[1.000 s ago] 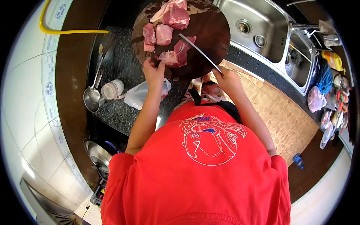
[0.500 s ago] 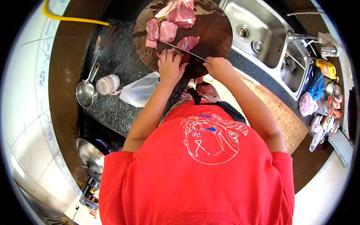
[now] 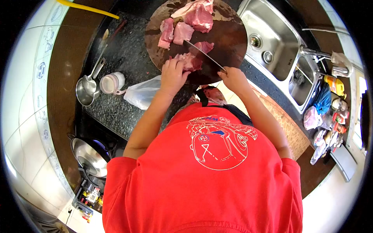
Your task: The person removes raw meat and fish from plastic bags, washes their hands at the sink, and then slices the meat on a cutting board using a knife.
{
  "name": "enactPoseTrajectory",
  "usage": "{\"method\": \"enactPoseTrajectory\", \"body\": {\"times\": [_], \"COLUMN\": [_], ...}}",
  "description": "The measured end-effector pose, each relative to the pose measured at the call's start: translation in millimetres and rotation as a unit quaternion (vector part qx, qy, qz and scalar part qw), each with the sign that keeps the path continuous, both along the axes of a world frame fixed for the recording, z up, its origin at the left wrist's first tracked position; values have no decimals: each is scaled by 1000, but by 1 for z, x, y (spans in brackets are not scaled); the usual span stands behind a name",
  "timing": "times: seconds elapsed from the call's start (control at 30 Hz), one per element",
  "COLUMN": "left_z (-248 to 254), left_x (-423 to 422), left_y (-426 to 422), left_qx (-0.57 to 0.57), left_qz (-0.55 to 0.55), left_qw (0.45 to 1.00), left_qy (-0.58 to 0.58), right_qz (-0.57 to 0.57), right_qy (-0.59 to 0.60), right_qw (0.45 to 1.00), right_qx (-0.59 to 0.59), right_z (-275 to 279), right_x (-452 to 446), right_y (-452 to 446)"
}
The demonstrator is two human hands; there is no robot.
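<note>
A round dark wooden board (image 3: 229, 39) bears several chunks of raw meat. My left hand (image 3: 173, 76) is closed on the near piece of meat (image 3: 191, 62) at the board's lower edge. In my right hand (image 3: 234, 79) is the handle of a knife (image 3: 208, 56), its blade pointing up and left across the board. A smaller cut piece (image 3: 204, 47) lies just beyond the blade. Farther up sit a pale pink block (image 3: 182, 33), a narrow strip (image 3: 166, 33) and a large chunk with fat (image 3: 199, 18).
Left of the board are a clear plastic bag (image 3: 142, 94), a lidded jar (image 3: 112, 83) and a small pan with a ladle (image 3: 86, 90). A wok (image 3: 90, 157) sits at lower left. The double sink (image 3: 272, 35) is on the right, with bags (image 3: 312, 117) beyond.
The near meat was one larger piece a second ago; a smaller part now lies separate. My left hand came onto the near piece. The knife crossed the meat and now sits slightly higher.
</note>
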State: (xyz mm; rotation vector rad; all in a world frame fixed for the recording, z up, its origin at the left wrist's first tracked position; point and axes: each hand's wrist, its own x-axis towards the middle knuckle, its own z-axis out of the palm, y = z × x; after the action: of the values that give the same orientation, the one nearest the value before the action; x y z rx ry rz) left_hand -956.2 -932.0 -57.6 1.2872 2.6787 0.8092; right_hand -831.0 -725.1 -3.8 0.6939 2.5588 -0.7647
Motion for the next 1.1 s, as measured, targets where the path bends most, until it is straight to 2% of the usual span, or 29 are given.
{"method": "enactPoseTrajectory", "body": {"times": [0.17, 0.27, 0.3, 0.47, 0.53, 0.8, 1.1], "left_z": [5, 20, 22, 5, -1, -7, -1], "left_x": [11, 12, 10, 1, -2, 6, 2], "left_y": [1, 5, 6, 10, 8, 9, 3], "left_qx": [-6, 31, 44, 51, 15, 47, 54], "left_qz": [13, 35, 8, -38, -48, 2, -30], "left_qw": [1000, 998, 998, 997, 999, 999, 998], "left_qy": [-22, 30, 43, 47, 13, 0, -21], "right_qz": [-1, 19, 30, 28, 16, -50, -23], "right_qy": [38, 51, 64, 34, 34, 44, -8], "right_qw": [999, 998, 997, 999, 999, 997, 999], "right_qx": [0, 13, 14, -3, -16, -48, -39], "right_z": [13, 16, 15, 12, 7, 9, -9], "right_x": [1, -2, -2, -3, 2, 9, 2], "right_y": [-7, -10, -11, -20, -23, -39, -47]}}
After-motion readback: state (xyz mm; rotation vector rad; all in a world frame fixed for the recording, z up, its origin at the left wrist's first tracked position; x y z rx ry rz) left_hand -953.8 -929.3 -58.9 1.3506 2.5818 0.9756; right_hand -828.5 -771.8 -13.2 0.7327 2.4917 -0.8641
